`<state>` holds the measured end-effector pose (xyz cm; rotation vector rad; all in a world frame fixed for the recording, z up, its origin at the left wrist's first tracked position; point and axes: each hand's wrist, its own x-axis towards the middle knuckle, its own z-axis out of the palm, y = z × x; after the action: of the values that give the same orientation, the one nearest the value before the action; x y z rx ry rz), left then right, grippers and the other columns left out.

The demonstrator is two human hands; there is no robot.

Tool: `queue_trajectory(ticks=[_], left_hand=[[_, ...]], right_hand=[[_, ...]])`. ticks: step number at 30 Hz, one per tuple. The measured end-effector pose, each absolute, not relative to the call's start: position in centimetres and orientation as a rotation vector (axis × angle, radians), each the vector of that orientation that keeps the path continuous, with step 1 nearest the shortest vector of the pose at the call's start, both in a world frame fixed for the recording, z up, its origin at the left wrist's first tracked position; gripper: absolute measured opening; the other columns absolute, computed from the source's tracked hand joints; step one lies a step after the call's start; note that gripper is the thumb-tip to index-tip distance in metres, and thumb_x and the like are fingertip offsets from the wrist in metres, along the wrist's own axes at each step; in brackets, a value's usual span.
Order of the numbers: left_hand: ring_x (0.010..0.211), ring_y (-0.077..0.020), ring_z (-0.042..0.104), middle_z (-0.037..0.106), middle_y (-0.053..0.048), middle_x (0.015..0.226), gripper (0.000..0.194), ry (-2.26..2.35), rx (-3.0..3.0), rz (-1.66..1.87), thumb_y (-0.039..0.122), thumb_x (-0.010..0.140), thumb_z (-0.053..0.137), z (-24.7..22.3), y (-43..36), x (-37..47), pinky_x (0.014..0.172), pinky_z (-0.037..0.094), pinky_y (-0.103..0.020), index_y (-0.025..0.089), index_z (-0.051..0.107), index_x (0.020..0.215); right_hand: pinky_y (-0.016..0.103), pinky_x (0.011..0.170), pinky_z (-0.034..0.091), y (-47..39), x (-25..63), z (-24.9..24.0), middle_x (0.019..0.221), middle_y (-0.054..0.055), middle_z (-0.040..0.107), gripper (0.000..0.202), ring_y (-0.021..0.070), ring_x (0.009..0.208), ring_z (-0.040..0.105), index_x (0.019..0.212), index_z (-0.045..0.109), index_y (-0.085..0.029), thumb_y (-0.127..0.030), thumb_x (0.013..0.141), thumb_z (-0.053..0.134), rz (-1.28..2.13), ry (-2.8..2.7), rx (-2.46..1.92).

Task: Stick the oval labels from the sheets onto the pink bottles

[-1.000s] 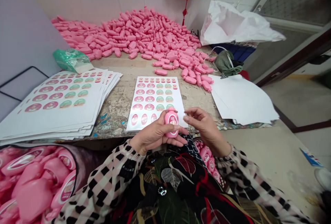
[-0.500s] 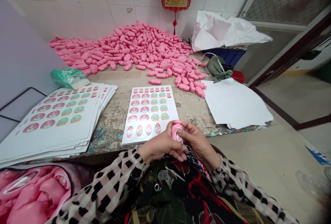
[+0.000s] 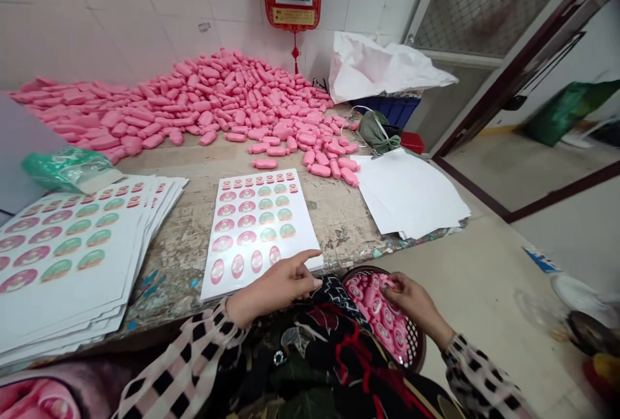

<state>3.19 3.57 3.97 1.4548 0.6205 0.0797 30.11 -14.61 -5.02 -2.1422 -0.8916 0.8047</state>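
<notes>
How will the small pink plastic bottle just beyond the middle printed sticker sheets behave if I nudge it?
The small pink plastic bottle lies on its side with rounded edges, so it may roll or slide. Its smooth sheen suggests slipperiness; its even, undented outline hints at fairly stiff walls.

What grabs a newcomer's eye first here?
The long heap of small pink bottles against the wall, by sheer mass and colour. Next, the sheet of pink and green stickers at the table's near edge, then the basket of labelled pink bottles beside the lap, with the right hand over it.
</notes>
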Motion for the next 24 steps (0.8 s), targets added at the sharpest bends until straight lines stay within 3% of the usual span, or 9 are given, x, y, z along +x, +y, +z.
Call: queue_trajectory(ticks=[3,6,10,13,16,19,24], left_hand=[[0.065,-0.0135,0.055,0.06,-0.001,0.078,0.063,0.651,1.453,0.007,0.041,0.075,0.058,3.5,3.6,2.4,0.061,0.042,-0.026,0.021,0.038,0.132],[0.067,-0.014,0.055,0.058,0.0,0.076,0.062,0.71,1.435,-0.03,0.043,0.076,0.056,3.3,3.6,1.5,0.065,0.043,-0.028,0.022,0.038,0.131],[0.071,-0.0146,0.056,0.057,-0.001,0.083,0.061,0.804,1.387,-0.014,0.046,0.076,0.055,3.2,3.7,0.6,0.068,0.044,-0.029,0.024,0.037,0.131],[0.072,-0.0152,0.057,0.058,-0.002,0.087,0.064,0.837,1.367,-0.021,0.048,0.075,0.054,3.3,3.9,0.6,0.07,0.045,-0.03,0.023,0.036,0.131],[0.073,-0.0156,0.057,0.058,-0.003,0.088,0.067,0.852,1.361,-0.021,0.05,0.074,0.054,3.5,3.9,0.5,0.072,0.045,-0.031,0.023,0.035,0.132],[0.073,-0.0159,0.057,0.057,-0.002,0.088,0.067,0.878,1.363,0.013,0.052,0.073,0.054,3.5,3.9,0.1,0.071,0.046,-0.031,0.023,0.035,0.131],[0.072,-0.0158,0.057,0.055,-0.001,0.085,0.066,0.938,1.316,0.08,0.053,0.072,0.055,2.9,3.8,-1.5,0.068,0.046,-0.029,0.027,0.036,0.129]], right_hand=[[0.032,0.064,0.043,-16.1,31.8,-8.9,0.083,0.007,0.068,0.038,0.0243,0.077,0.062,0.1,0.062,-0.022,-0.046,0.072,0.055,0.752,-0.959,-2.545],[0.032,0.073,0.043,-15.5,32.0,-9.7,0.099,0.011,0.066,0.043,0.026,0.09,0.061,0.108,0.061,-0.017,-0.042,0.074,0.052,0.787,-1.181,-2.677],[0.029,0.078,0.043,-11.7,30.5,-4.9,0.095,0.006,0.068,0.027,0.0224,0.09,0.061,0.091,0.068,-0.021,-0.037,0.073,0.057,1.071,-1.483,-2.205],[0.027,0.073,0.046,-6.8,29.7,0.9,0.086,0.003,0.069,0.029,0.0178,0.081,0.062,0.091,0.067,-0.02,-0.041,0.079,0.051,1.132,-1.506,-1.784],[0.027,0.072,0.044,-0.2,30.7,5.4,0.086,0.003,0.067,0.032,0.0162,0.079,0.06,0.092,0.066,-0.021,-0.044,0.082,0.047,0.785,-1.599,-1.843],[0.025,0.067,0.041,7.2,32.6,7.1,0.079,0.002,0.066,0.031,0.0165,0.077,0.059,0.088,0.066,-0.02,-0.045,0.082,0.047,0.377,-1.613,-2.171],[0.028,0.072,0.04,16.0,32.8,6.0,0.106,0.009,0.061,0.042,0.023,0.098,0.056,0.113,0.056,-0.02,-0.047,0.085,0.04,0.174,-1.568,-2.367]])
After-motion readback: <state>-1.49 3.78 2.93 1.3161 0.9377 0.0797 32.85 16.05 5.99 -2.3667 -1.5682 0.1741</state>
